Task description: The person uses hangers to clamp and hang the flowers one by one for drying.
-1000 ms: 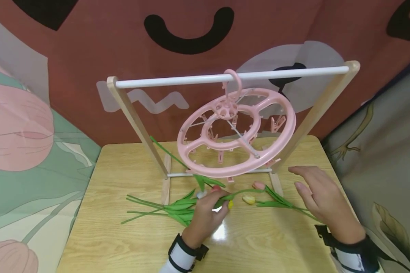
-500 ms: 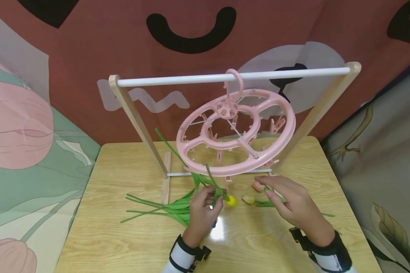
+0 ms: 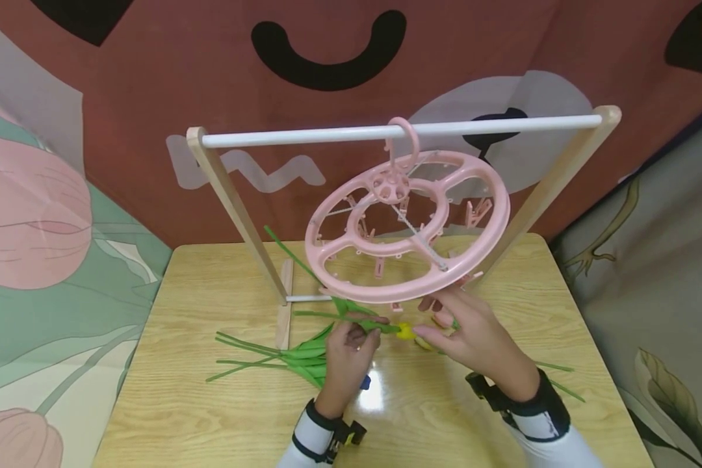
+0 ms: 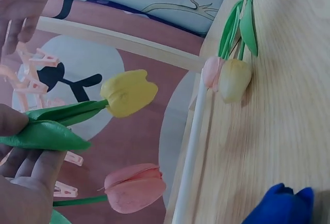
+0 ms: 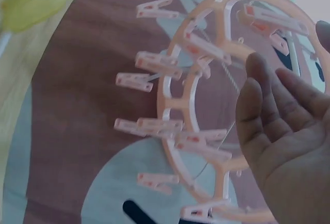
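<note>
My left hand [image 3: 351, 354] pinches a yellow tulip [image 4: 129, 94] by its green stem and leaves, the bloom pointing right below the front of a pink round clip hanger [image 3: 380, 296]. Close to that bloom, my right hand [image 3: 480, 341] reaches under the hanger's front rim, fingers spread apart and holding nothing. In the right wrist view its fingers [image 5: 255, 87] overlap the ring, and several pink clothespins [image 5: 160, 126] dangle from it. A salmon-pink tulip [image 4: 135, 188] shows beside my left hand; its stem [image 3: 289, 252] slants up behind the hanger's left rim.
A wooden stand with a white rod [image 3: 304, 136] carries the hanger by its hook. On the table [image 3: 210, 422] lie green-stemmed tulips [image 3: 304, 357] at left, a blue tulip [image 4: 283, 206] near my left wrist, and a pale yellow tulip [image 4: 235, 81] beside a light pink one [image 4: 211, 72].
My right hand has moved left from the table's right side to the hanger's front rim. The left hand has turned the yellow tulip so its stem points left and its bloom right.
</note>
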Demonstrator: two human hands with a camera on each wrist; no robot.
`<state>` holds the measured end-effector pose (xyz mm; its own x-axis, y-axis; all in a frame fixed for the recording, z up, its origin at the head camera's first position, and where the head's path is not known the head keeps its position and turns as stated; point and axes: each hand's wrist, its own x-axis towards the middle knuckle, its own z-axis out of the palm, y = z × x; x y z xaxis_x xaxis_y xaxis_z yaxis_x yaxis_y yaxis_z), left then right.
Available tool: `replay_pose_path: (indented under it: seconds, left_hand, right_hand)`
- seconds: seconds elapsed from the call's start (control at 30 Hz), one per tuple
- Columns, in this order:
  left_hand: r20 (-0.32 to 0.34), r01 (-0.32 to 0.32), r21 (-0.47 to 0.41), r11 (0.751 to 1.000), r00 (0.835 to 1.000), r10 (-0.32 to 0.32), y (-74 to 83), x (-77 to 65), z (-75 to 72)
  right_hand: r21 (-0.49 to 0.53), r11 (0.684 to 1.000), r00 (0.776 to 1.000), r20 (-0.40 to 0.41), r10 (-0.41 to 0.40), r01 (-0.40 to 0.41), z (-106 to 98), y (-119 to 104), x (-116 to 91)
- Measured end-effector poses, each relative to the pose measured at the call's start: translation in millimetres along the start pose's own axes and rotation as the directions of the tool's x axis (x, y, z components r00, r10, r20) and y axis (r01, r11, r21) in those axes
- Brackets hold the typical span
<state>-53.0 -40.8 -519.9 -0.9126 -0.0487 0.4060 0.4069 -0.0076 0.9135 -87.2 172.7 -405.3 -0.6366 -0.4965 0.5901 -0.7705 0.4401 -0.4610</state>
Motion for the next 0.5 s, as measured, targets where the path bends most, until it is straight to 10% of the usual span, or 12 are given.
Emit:
replay_pose_path:
  seconds: [0.5]
  left_hand:
    - [0.028, 0.241, -0.069, 0.968, 0.97, -0.24, 1.0, 5.5, 7.9]
  right_hand:
    - [0.159, 0.987, 0.999, 0.037, 0.03, -0.035, 15, -2, 36]
